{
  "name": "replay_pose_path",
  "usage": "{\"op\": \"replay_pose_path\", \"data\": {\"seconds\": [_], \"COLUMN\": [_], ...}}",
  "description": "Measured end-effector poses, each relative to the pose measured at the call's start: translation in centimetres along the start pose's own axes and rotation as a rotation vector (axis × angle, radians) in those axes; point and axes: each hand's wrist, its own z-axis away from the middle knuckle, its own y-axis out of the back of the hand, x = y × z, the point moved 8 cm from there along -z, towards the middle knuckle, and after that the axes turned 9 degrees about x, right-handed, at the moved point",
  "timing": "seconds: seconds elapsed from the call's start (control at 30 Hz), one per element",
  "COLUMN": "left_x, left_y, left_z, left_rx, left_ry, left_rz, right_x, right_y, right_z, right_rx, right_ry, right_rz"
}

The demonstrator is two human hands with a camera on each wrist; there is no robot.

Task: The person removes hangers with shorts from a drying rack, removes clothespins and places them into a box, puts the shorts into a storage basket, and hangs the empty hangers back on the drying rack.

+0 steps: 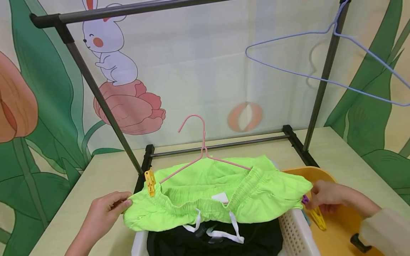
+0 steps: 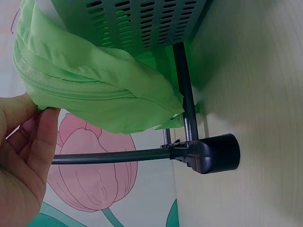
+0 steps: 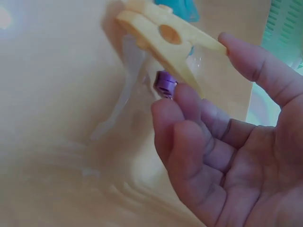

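Observation:
Bright green shorts (image 1: 266,199) with white drawstrings lie over a white basket, a pink hanger (image 1: 204,140) in their waistband. A yellow clothespin (image 1: 150,183) clips the waistband's left side to the hanger. My left hand (image 1: 104,213) pinches the left edge of the shorts between thumb and fingers. Over the basin at the right, my right hand (image 1: 333,195) pinches the two handle ends of another yellow clothespin (image 3: 154,40). A purple clothespin (image 3: 164,82) lies just behind its fingertips, partly hidden.
The white basket (image 1: 296,231) holds black clothing (image 1: 179,245). Beside it stands an orange-yellow basin (image 1: 339,227) with clothespins inside. A dark clothes rack (image 1: 99,96) rises over the table (image 1: 109,174); a blue hanger (image 1: 288,71) hangs at its upper right.

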Motion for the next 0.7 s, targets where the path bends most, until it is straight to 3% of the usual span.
{"op": "replay_pose_path", "data": {"seconds": [0.7], "left_x": [0.0], "left_y": [0.0], "left_z": [-0.1], "left_rx": [-0.008], "left_ry": [0.003], "left_rz": [-0.007], "right_x": [0.7], "right_y": [-1.2], "right_z": [-0.2], "right_rx": [-0.042], "right_ry": [-0.029], "right_rz": [0.030]}}
